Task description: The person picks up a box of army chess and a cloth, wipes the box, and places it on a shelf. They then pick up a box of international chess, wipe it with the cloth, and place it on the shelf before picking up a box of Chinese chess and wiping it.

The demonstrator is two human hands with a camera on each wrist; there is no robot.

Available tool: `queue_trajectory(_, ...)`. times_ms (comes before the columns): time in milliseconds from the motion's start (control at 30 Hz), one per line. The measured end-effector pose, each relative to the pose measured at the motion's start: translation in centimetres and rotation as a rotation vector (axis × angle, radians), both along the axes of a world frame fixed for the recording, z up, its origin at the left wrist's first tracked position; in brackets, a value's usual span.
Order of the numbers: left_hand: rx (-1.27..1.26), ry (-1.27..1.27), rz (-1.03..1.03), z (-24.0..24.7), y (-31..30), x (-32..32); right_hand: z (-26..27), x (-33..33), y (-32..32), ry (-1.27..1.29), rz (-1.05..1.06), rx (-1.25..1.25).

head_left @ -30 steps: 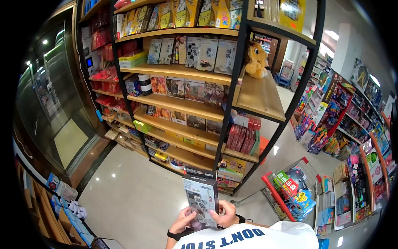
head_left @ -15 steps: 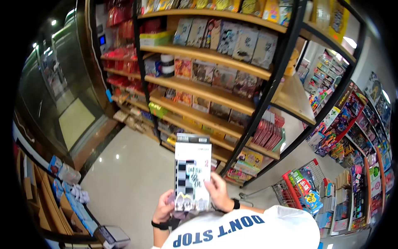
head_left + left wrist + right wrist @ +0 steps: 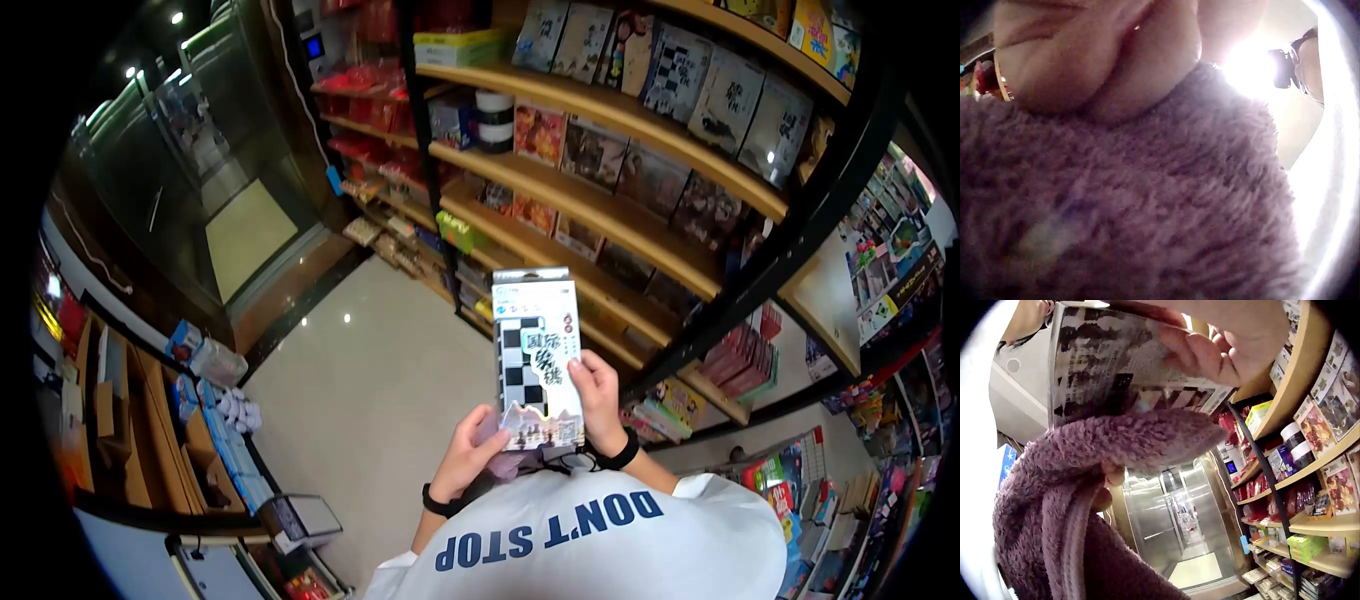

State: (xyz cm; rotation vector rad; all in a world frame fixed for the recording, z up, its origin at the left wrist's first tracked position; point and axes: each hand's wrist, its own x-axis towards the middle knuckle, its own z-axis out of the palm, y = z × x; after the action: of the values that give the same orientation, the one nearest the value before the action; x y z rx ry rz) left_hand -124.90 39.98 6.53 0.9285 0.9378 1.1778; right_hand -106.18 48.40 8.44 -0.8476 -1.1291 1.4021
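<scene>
Boxed chess set (image 3: 538, 360) upright between the hands: left hand (image 3: 468, 458) holds its lower left corner, right hand (image 3: 598, 398) its right edge. Plush cloth (image 3: 1116, 444) underneath. Shelf rack (image 3: 620, 215) behind, elevator doors (image 3: 170, 150) far left.

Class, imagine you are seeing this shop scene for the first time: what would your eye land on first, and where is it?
First the tall checkered box, upright at centre, its side gripped by the right hand, with a purple fluffy cloth bunched under it in the left hand. Then the wooden shelves of boxed games behind, and the white shirt lettered DON'T STOP at the bottom.
</scene>
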Motion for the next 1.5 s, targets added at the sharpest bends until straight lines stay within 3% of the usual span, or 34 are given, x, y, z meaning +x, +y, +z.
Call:
queue_trajectory(167, 0.040, -0.040, -0.025, 2.2, 9.5, 1.9, 1.8, 1.5, 8.1, 0.044, -0.089, 0.127)
queue_trajectory(300, 0.258, 0.203, -0.052, 6.0, 16.0, 3.4, 3.8, 3.4, 13.8, 0.140, -0.233, 0.195)
queue_trajectory(400, 0.346, 0.312, -0.066, 5.6, 20.5, 3.6, 5.1, 4.7, 17.5, 0.168, -0.328, 0.272)
queue_trajectory(433, 0.315, 0.205, -0.067, 5.7, 21.7, 4.0, 5.2, 5.0, 18.6, 0.130, -0.361, 0.317)
queue_trajectory(633, 0.625, 0.411, -0.059, 7.4, 29.6, 6.0, 7.9, 5.8, 22.3, 0.000, -0.489, 0.427)
queue_trajectory(800, 0.858, 0.551, -0.066, 8.9, 35.7, 5.7, 10.1, 7.4, 23.9, -0.109, -0.471, 0.332)
queue_trajectory(900, 0.896, 0.438, -0.159, 9.5, 38.8, 5.9, 13.1, 7.4, 24.1, -0.142, -0.473, 0.186)
queue_trajectory(1000, 0.888, 0.317, -0.260, 11.9, 41.1, 5.7, 16.8, 5.9, 25.8, -0.181, -0.610, 0.206)
queue_trajectory(1033, 0.792, 0.302, -0.415, 12.2, 42.1, 5.1, 17.7, 6.0, 26.4, -0.212, -0.610, 0.202)
queue_trajectory(1167, 0.877, 0.235, -0.466, 13.7, 44.0, 4.7, 20.4, 7.1, 29.4, -0.252, -0.574, 0.197)
queue_trajectory(1333, 0.650, 0.075, -0.753, 14.7, 44.5, 2.5, 24.1, 8.4, 33.0, -0.546, -0.715, 0.377)
queue_trajectory(1500, 0.545, -0.008, -0.813, 14.5, 45.6, 1.7, 24.7, 9.7, 37.2, -0.693, -0.794, 0.249)
